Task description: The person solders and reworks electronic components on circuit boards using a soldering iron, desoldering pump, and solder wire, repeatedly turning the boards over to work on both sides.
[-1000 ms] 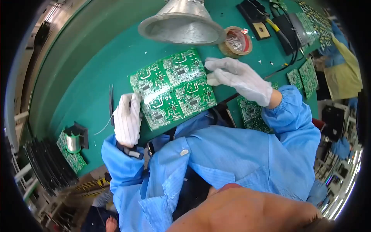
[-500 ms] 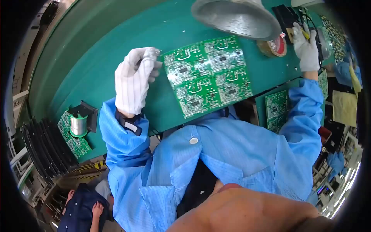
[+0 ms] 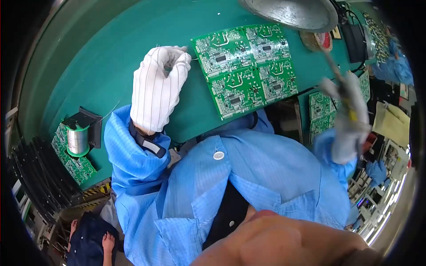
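Note:
My left hand [image 3: 157, 86], in a white striped glove, is pinched closed on a thin solder wire [image 3: 194, 59]. The wire's tip pokes out toward a panel of green circuit boards [image 3: 244, 71], just right of the fingers. Behind that hand, the strand runs back to a solder spool [image 3: 77, 141] on a black stand. My right hand [image 3: 350, 122], gloved and blurred by motion, grips a soldering iron [image 3: 341, 82] with yellow on its handle. The iron's tip points up and left, apart from the panel.
A metal lamp shade [image 3: 293, 13] overhangs the back right, near a tape roll [image 3: 317, 41]. More boards [image 3: 321, 108] lie at the right and another board [image 3: 73, 162] under the spool. Black racks [image 3: 42, 177] stand at far left; a seated person [image 3: 91, 239] is beyond.
My right hand has come away from the black stand at the back right, drawing the soldering iron toward my body. My left hand stays beside the panel with the solder wire. The view has shifted slightly.

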A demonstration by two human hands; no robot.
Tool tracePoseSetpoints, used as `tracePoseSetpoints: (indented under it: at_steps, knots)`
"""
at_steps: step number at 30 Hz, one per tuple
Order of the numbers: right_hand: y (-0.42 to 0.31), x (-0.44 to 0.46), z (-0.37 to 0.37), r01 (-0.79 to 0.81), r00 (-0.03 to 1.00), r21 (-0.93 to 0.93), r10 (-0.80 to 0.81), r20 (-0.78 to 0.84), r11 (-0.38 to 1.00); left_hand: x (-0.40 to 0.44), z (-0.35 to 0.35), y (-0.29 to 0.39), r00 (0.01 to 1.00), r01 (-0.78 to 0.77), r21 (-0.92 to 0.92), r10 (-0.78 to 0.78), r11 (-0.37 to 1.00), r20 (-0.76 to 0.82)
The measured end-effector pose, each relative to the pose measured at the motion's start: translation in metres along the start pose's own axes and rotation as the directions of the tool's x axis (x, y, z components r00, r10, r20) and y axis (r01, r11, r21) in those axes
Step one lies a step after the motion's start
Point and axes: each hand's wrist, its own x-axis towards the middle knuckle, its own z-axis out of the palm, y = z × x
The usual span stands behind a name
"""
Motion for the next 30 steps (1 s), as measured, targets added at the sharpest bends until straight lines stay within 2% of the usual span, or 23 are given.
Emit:
tracePoseSetpoints:
  at_steps: [2,5,7,8,10,14,17,19,20,22,23,25,28,30]
  knots:
    - [-0.007,0.016,0.038,-0.049,0.969,-0.168,0.087,0.23,0.985,0.001,0.002,-0.001,1.0,-0.006,-0.027,0.006,1.0,-0.012]
    - [-0.009,0.054,0.091,0.018,0.941,-0.195,0.049,0.334,0.981,0.006,0.004,-0.008,1.0,0.016,-0.071,-0.014,0.997,0.019]
    - [0.012,0.066,0.117,-0.005,0.977,-0.114,0.03,0.212,0.993,0.011,0.008,-0.017,1.0,-0.024,-0.111,0.025,0.993,0.001]
    - [0.018,0.071,0.125,-0.003,0.975,-0.111,0.027,0.219,0.994,0.012,0.008,-0.018,1.0,-0.021,-0.113,0.021,0.993,-0.005]
    - [0.026,0.078,0.136,-0.154,0.962,-0.004,0.151,0.227,0.988,0.014,0.009,-0.019,0.999,0.039,-0.105,-0.037,0.994,0.017]
    - [0.017,0.059,0.13,-0.098,0.967,-0.08,0.114,0.227,0.992,0.01,0.009,-0.021,0.998,-0.056,0.0,0.056,0.998,0.016]
    - [0.015,0.048,0.112,-0.17,0.96,-0.052,0.178,0.218,0.984,0.01,0.013,-0.026,0.995,-0.091,-0.012,0.091,0.996,0.032]
    - [0.016,0.042,0.101,-0.248,0.958,0.019,0.242,0.157,0.969,0.011,0.02,-0.038,0.953,-0.299,-0.022,0.297,0.954,-0.065]
    - [0.016,0.039,0.095,-0.252,0.957,0.018,0.246,0.152,0.968,0.011,0.019,-0.039,0.953,-0.299,-0.023,0.297,0.954,-0.059]
    - [0.012,0.034,0.083,-0.4,0.916,0.108,0.397,0.055,0.91,0.009,0.017,-0.038,0.908,-0.417,0.101,0.418,0.903,0.006]
    - [0.006,0.036,0.08,-0.454,0.89,0.062,0.456,-0.015,0.889,0.007,0.018,-0.032,0.907,-0.419,0.096,0.42,0.903,0.013]
    - [0.004,0.034,0.067,-0.482,0.874,0.064,0.485,-0.035,0.874,0.005,0.02,-0.018,0.994,-0.103,-0.025,0.102,0.994,-0.037]
    - [0.004,0.028,0.042,-0.528,0.848,0.011,0.528,-0.046,0.849,0.007,0.019,-0.024,0.981,-0.191,-0.025,0.191,0.981,-0.018]
    - [0.004,0.025,0.029,-0.486,0.873,0.028,0.487,-0.009,0.873,0.007,0.021,-0.026,0.983,-0.182,-0.04,0.181,0.982,-0.037]
